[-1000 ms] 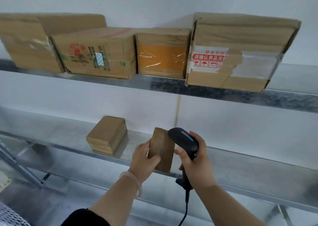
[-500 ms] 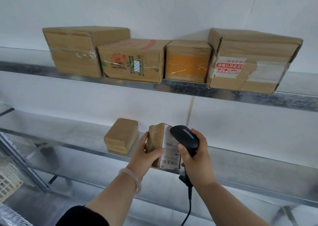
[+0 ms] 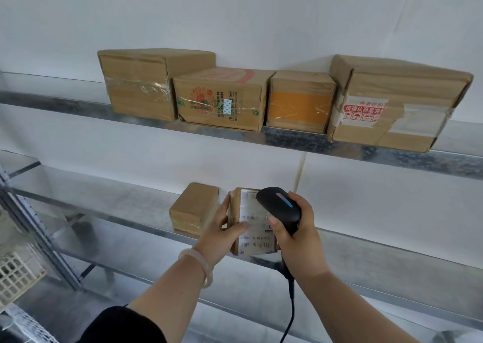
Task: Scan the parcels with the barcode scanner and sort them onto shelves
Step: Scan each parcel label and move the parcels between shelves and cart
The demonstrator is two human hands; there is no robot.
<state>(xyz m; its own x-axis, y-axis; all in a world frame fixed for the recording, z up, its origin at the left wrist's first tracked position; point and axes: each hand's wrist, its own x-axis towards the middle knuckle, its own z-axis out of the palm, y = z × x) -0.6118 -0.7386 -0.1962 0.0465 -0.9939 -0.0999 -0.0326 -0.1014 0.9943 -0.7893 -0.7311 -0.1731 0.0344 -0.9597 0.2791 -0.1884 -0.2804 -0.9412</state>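
At lower centre our left hand (image 3: 219,230) grips the parcel (image 3: 235,201), its label (image 3: 254,238) now turned toward us, while our right hand (image 3: 300,233) clasps the barcode scanner (image 3: 281,208) over it, ready for scanning.

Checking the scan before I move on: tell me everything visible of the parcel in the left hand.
The parcel is a small brown cardboard box, held upright at the front edge of the lower shelf. Its white label, printed with barcodes, faces the camera. The left hand grips its left side, thumb on the label. The scanner, gripped by the right hand, covers its upper right corner; whether they touch cannot be told, nor whether the box rests on the shelf.
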